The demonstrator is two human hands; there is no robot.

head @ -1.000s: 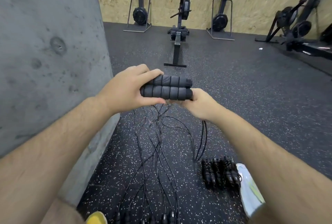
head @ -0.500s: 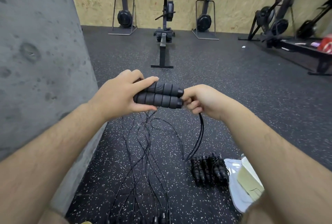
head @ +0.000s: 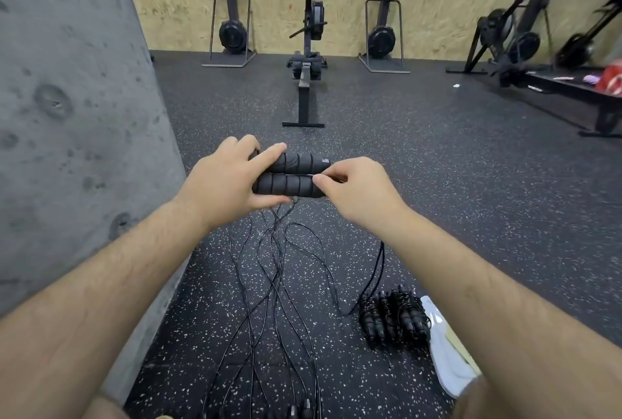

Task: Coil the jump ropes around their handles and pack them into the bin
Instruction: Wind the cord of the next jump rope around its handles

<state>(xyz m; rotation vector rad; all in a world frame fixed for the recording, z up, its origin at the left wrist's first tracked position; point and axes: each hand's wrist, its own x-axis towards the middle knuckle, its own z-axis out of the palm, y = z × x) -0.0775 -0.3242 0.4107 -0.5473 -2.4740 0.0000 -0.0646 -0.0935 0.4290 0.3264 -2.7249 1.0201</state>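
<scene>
My left hand (head: 223, 183) grips two black foam jump-rope handles (head: 292, 174) held side by side at chest height. My right hand (head: 356, 191) pinches the thin black cord at the handles' right end. That cord (head: 378, 270) hangs down from under my right hand to the floor. Several loose black ropes (head: 276, 284) trail across the speckled floor below. A bundle of coiled jump ropes (head: 393, 317) lies on the floor at the lower right. No bin is in view.
A grey concrete wall (head: 74, 115) stands close on the left. A rowing machine (head: 308, 58) sits straight ahead, with more gym machines along the plywood wall and a low black bench (head: 572, 89) at the right. My white shoe (head: 447, 361) is beside the coiled bundle.
My right hand has risen from below the handles' right end to on top of it, carrying the cord up. My left hand's hold on the handles is unchanged.
</scene>
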